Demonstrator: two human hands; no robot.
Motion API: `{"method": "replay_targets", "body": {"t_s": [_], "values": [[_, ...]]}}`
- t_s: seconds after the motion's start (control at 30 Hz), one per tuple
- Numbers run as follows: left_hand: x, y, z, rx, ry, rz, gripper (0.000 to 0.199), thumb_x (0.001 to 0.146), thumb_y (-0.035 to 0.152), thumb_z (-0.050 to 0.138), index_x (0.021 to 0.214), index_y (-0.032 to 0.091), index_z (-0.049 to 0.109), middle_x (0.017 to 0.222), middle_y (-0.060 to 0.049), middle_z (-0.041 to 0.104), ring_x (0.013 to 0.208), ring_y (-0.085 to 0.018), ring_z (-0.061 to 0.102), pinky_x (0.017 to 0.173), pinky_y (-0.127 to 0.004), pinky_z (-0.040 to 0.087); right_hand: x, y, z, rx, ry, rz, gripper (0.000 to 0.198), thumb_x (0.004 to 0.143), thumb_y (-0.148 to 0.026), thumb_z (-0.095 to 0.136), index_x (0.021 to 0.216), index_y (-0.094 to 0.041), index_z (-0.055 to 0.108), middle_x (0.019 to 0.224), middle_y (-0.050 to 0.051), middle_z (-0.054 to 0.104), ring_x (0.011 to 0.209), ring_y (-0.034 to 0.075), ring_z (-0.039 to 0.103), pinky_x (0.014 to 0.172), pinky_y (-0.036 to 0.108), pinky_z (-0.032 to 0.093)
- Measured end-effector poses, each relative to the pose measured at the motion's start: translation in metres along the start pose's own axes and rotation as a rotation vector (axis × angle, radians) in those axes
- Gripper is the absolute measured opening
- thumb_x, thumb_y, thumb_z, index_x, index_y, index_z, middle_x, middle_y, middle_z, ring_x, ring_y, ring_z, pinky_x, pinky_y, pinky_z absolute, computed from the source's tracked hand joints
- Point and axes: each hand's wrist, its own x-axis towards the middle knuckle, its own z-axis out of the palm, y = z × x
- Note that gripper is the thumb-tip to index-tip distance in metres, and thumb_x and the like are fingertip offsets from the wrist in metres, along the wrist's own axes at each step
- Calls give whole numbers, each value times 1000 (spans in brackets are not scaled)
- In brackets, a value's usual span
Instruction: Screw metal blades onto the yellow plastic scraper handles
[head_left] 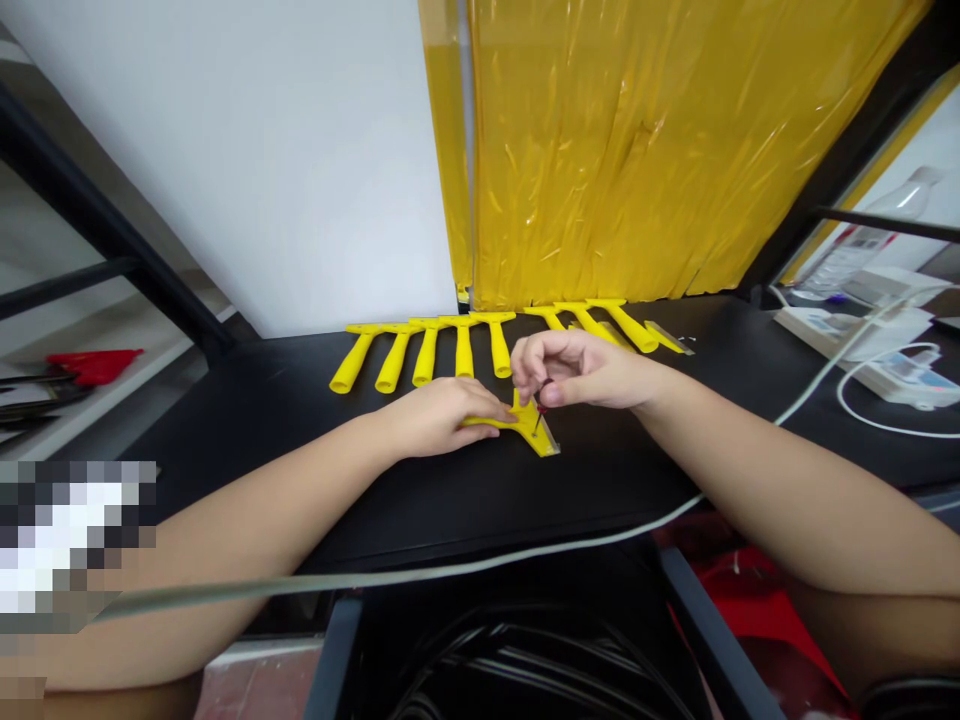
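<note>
The left hand (442, 412) is steadying a yellow plastic scraper (526, 424) on the black bench (420, 505), its fingers wrapping over the handle while the flared head is pointing rightward. The right hand (576, 370) is pinching a small screwdriver (542, 408) between thumb and fingers, and its thin shaft is slanting down to the head. The step in hand appears to be turning a screw there; whether it is tightening or loosening, I cannot tell. The next move is probably calling for steady twisting, with the tip seated and the head kept from swivelling. A pale, straight-edged blade strip (553, 441) is running along the head's end. Behind, yellow T-shaped handles (425, 357), smooth and rounded, are lying in a row, their hollow-looking ends facing the person.
</note>
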Motion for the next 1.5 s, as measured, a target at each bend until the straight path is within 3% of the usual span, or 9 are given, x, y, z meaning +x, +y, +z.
{"method": "replay_targets", "body": {"t_s": [0.23, 0.5, 0.7, 0.9, 1.0, 1.13, 1.27, 1.37, 1.5], "values": [[0, 0, 0, 9, 11, -3, 31, 101, 21, 70, 131, 25, 78, 128, -7, 80, 114, -22, 75, 102, -35, 56, -4, -5, -10, -139, 183, -10, 27, 79, -29, 96, 83, -17, 72, 82, 2, 70, 74, 16, 73, 74, 31, 63], [0, 1, 1, 3, 19, 10, 33, 100, 20, 70, 131, 27, 78, 127, -7, 81, 116, -22, 76, 104, -36, 56, -4, -6, -4, -35, 33, 65, 26, 94, -38, 84, 99, -13, 78, 90, 9, 75, 85, 21, 74, 81, 34, 59], [1, 1, 0, -5, 3, 4, 32, 101, 20, 69, 132, 27, 77, 127, -6, 81, 116, -22, 75, 104, -35, 57, -1, 1, 12, 351, 28, 154, 28, 99, -38, 78, 98, -21, 56, 71, -7, 51, 63, 11, 48, 70, 27, 49], [0, -1, 2, 12, 16, 1, 31, 100, 22, 71, 130, 26, 78, 126, -6, 81, 117, -22, 75, 106, -35, 56, -1, 6, 2, 220, 16, 100, 31, 92, -43, 85, 89, -17, 68, 100, 5, 64, 88, 17, 65, 81, 33, 54], [0, 0, 1, 18, 13, -1, 33, 100, 20, 71, 132, 27, 77, 126, -6, 81, 115, -21, 76, 103, -34, 56, -2, 6, -3, 196, 10, 155, 37, 97, -50, 79, 88, -15, 71, 85, 4, 63, 79, 16, 63, 82, 36, 54], [0, 2, -1, 5, -5, 4, 37, 102, 19, 69, 137, 29, 75, 127, -6, 81, 116, -21, 75, 103, -34, 56, -1, 4, 3, 331, 15, 220, 38, 101, -57, 71, 99, -20, 64, 63, -7, 46, 56, 12, 45, 73, 33, 51], [0, 0, 1, 16, -24, -11, 34, 102, 22, 68, 135, 27, 76, 129, -5, 80, 118, -22, 74, 107, -36, 55, -1, 6, 7, 383, 40, 185, 37, 94, -48, 82, 92, -22, 55, 76, -4, 53, 67, 13, 52, 74, 31, 51], [0, -2, 3, 29, -9, -13, 32, 102, 23, 70, 133, 25, 77, 129, -5, 80, 118, -23, 74, 107, -37, 55, -1, 8, 3, 317, 26, 133, 35, 93, -44, 84, 86, -18, 61, 92, 2, 61, 83, 16, 61, 81, 34, 53], [0, 0, 1, 22, -15, -5, 36, 101, 20, 69, 135, 28, 75, 131, -4, 80, 115, -21, 75, 102, -34, 56, -1, 8, 0, 304, -13, 170, 39, 103, -51, 69, 84, -17, 66, 69, -3, 51, 61, 12, 50, 78, 35, 52]]}}
